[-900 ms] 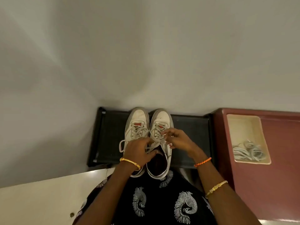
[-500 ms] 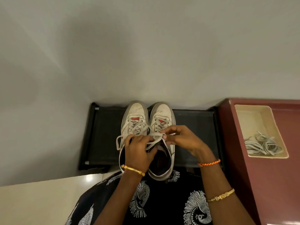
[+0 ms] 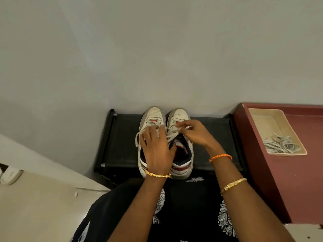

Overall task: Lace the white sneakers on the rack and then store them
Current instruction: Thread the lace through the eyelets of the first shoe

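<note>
Two white sneakers stand side by side, toes to the wall, on a black rack (image 3: 122, 137). The left sneaker (image 3: 153, 115) has laces through its eyelets, with a loop hanging off its left side. My left hand (image 3: 156, 149) lies over the left sneaker's opening, fingers spread and reaching to the lace of the right sneaker (image 3: 178, 115). My right hand (image 3: 194, 131) is above the right sneaker's tongue and pinches the end of its white lace (image 3: 172, 133), which runs slantwise between the two hands.
A maroon cabinet (image 3: 288, 180) stands right of the rack. On it sits a cream tray (image 3: 262, 119) holding a bundle of spare white laces (image 3: 279, 144). A grey wall is directly behind the rack. Pale floor lies to the left.
My left hand has opened out and slid up over the left sneaker. My right hand has lifted toward the toe, drawing the lace taut. The view has tilted.
</note>
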`<state>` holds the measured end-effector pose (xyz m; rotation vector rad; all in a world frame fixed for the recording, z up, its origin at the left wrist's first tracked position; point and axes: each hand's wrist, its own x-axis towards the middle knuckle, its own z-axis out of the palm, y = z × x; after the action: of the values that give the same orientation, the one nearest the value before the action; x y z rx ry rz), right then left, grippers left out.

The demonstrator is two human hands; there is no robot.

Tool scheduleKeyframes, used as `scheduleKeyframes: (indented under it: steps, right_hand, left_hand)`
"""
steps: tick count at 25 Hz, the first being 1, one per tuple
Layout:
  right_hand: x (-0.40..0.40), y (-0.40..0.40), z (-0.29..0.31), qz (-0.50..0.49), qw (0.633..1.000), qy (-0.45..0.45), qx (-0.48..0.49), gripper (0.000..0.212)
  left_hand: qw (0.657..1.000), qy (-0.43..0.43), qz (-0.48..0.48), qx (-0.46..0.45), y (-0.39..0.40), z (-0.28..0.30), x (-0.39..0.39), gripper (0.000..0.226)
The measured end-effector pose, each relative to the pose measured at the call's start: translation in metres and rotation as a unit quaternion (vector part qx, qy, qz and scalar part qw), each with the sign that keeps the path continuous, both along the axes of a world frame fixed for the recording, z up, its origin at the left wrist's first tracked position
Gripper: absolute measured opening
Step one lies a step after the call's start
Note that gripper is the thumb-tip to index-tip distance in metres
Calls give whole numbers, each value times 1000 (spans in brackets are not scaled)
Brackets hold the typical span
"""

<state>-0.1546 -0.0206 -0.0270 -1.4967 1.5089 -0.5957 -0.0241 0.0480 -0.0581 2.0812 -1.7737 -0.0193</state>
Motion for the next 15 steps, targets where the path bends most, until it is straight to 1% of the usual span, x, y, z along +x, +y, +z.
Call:
scheduleKeyframes:
  steps: [2, 3, 4, 5, 7, 9, 10, 11, 13, 14, 15]
  right_hand:
    - [7, -1, 2, 16, 998, 55, -34, 15]
    - [8, -1, 1, 5, 998, 55, -41, 14]
    - [9, -1, -2, -17, 998, 37, -42, 14]
    - [9, 1, -4, -49, 998, -4, -33, 14]
    - [7, 6, 1, -114, 986, -120, -6, 17]
    - [3, 9, 27, -154, 965, -209, -29, 20]
    - [-1, 10, 47, -167, 949, -261, -60, 21]
    - [-5, 9, 71, -178, 923, -328, -96, 23]
    - [-17, 10, 119, -189, 841, -481, -162, 22]
    - [-26, 9, 138, -199, 801, -529, -195, 20]
    - [-33, 9, 151, -218, 774, -551, -223, 19]
  left_hand:
    - [999, 40, 35, -7, 6, -3, 2, 70]
    - [998, 54, 39, -2, 5, -3, 3, 71]
    - [997, 62, 40, 9, 4, -3, 3, 71]
    - [997, 64, 42, 22, 3, -2, 3, 69]
    - [997, 59, 45, 37, 2, -1, 0, 62]
    - [996, 55, 40, 51, 4, -2, -1, 55]
    - [996, 54, 38, 63, 4, -2, 0, 53]
    - [995, 50, 38, 77, 4, -3, 0, 53]
    - [994, 39, 40, 94, 4, -2, 1, 54]
    - [994, 38, 40, 95, 4, -1, 0, 54]
    - [994, 40, 39, 94, 4, 0, 0, 54]
